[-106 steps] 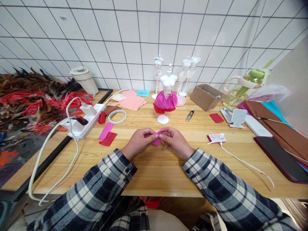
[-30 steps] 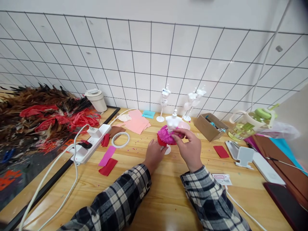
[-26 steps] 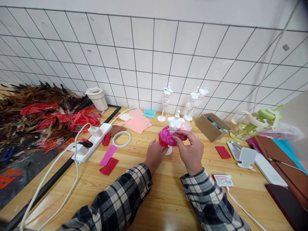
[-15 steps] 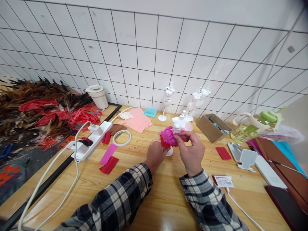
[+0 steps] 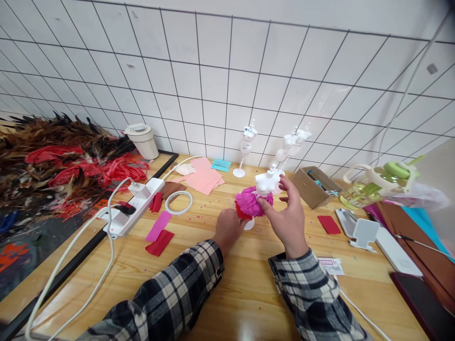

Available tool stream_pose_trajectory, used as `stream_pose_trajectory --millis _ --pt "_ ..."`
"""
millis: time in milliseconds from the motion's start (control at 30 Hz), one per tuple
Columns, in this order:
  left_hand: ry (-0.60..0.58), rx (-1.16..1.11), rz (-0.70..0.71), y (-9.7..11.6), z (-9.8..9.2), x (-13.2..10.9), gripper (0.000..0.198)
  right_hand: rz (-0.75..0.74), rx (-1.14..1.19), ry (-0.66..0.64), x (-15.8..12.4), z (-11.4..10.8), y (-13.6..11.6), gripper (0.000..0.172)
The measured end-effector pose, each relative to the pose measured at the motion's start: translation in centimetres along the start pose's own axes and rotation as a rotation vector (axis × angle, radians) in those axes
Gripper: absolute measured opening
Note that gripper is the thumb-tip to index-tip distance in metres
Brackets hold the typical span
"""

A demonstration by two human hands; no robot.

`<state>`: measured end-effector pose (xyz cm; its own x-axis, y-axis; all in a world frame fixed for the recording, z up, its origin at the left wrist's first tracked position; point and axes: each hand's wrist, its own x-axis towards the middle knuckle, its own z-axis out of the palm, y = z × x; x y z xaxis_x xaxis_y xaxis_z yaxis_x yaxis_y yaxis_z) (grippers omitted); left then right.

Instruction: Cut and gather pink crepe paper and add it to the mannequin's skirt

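Note:
A small white doll mannequin [image 5: 265,183] stands in front of me, wearing a ruffled crepe paper skirt, magenta [image 5: 251,201] above and red [image 5: 241,209] below. My left hand [image 5: 229,229] is closed low at the skirt's left side, gripping the mannequin under the ruffles; its fingertips are partly hidden there. At the right, my right hand [image 5: 288,220] has its fingers apart. Its thumb touches the magenta ruffle and the raised index finger is near the mannequin's shoulder. Part of the white round base [image 5: 249,224] shows below the skirt.
More white mannequins [image 5: 245,147] stand by the tiled wall. A cardboard box [image 5: 314,189] and phone stand [image 5: 363,234] are right. Left lie a tape roll [image 5: 178,203], red paper [image 5: 159,243], pink sheets [image 5: 204,176], a power strip [image 5: 137,213] and feathers [image 5: 64,151].
My right hand's fingers have spread and lifted from the skirt's waist toward the mannequin's shoulder, showing more of the torso. My left hand stays in place under the skirt.

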<state>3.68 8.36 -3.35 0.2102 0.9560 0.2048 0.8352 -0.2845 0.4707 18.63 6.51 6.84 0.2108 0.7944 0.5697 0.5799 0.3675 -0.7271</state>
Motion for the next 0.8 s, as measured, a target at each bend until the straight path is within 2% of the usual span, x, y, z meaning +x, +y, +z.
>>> stream_pose_trajectory --millis 100,200,300,467,633,700,800 --pt "0.003 0.003 0.018 0.0 0.1 -0.1 0.035 0.049 0.197 -0.132 0.2 0.2 0.6 0.070" --pt "-0.020 -0.006 0.028 0.1 0.1 -0.1 0.037 0.084 0.286 -0.161 0.3 0.5 1.1 0.073" --pt "-0.050 -0.014 0.044 0.0 0.1 -0.1 0.038 0.062 0.275 -0.086 0.3 0.6 1.5 0.074" --pt "-0.060 0.010 0.023 -0.2 0.2 0.0 0.037 -0.056 0.212 -0.003 0.1 1.0 1.3 0.060" --pt "-0.063 0.050 0.002 -0.2 0.3 0.0 0.038 -0.132 0.366 0.062 -0.3 1.8 1.1 0.065" --pt "-0.069 0.058 -0.009 -0.1 0.3 -0.1 0.037 -0.180 0.362 0.097 -0.5 2.1 1.2 0.058" --pt "-0.093 0.077 -0.016 0.1 0.1 -0.2 0.035 -0.383 0.172 0.214 -0.7 1.9 1.6 0.037"
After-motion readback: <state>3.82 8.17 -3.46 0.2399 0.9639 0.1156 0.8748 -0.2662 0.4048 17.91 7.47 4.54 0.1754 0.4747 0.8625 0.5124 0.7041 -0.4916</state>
